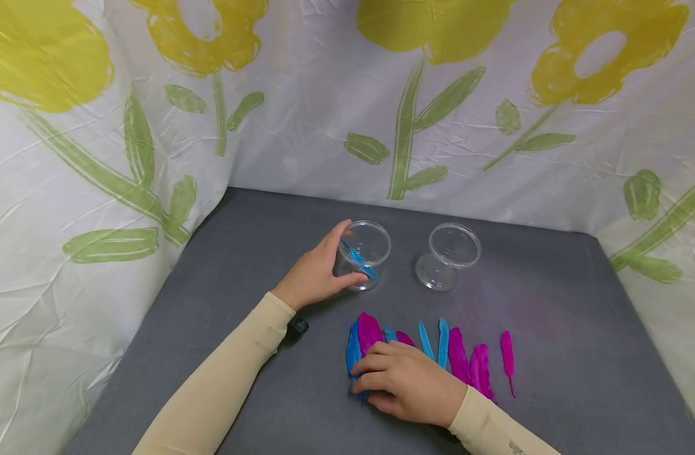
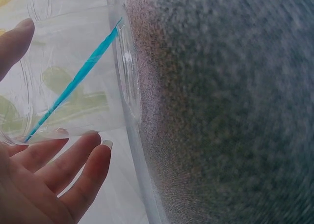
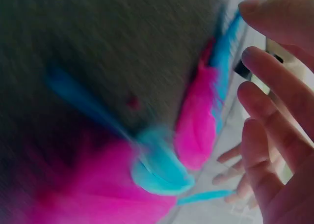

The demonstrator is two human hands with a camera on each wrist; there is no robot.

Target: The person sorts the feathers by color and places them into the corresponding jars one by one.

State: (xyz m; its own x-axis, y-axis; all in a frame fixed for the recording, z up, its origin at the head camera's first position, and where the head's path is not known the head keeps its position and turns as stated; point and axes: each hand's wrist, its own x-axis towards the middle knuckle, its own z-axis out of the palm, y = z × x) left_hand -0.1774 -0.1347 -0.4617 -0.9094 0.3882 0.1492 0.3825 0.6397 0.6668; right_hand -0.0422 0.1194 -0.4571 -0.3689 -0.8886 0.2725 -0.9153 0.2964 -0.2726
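Note:
My left hand (image 1: 319, 268) holds a clear plastic cup (image 1: 380, 265) at its left side, thumb in front and fingers behind. A blue feather (image 2: 78, 81) leans diagonally inside that cup. Over the left end of a row of feathers hovers my right hand (image 1: 407, 382), its fingers (image 3: 274, 108) bent and holding nothing. Nearest those fingers lie a blue feather (image 1: 353, 347) and a magenta feather (image 1: 369, 330); the hand partly covers these and others. In the right wrist view, a gap shows between the fingertips and the blurred feathers.
Another clear cup (image 1: 445, 262) stands to the right of the held one. Farther right in the row are narrow blue feathers (image 1: 443, 341), magenta feathers (image 1: 458, 354) and a lone pink feather (image 1: 507, 354). A flower-printed curtain (image 1: 302, 139) borders the grey table (image 1: 575, 303).

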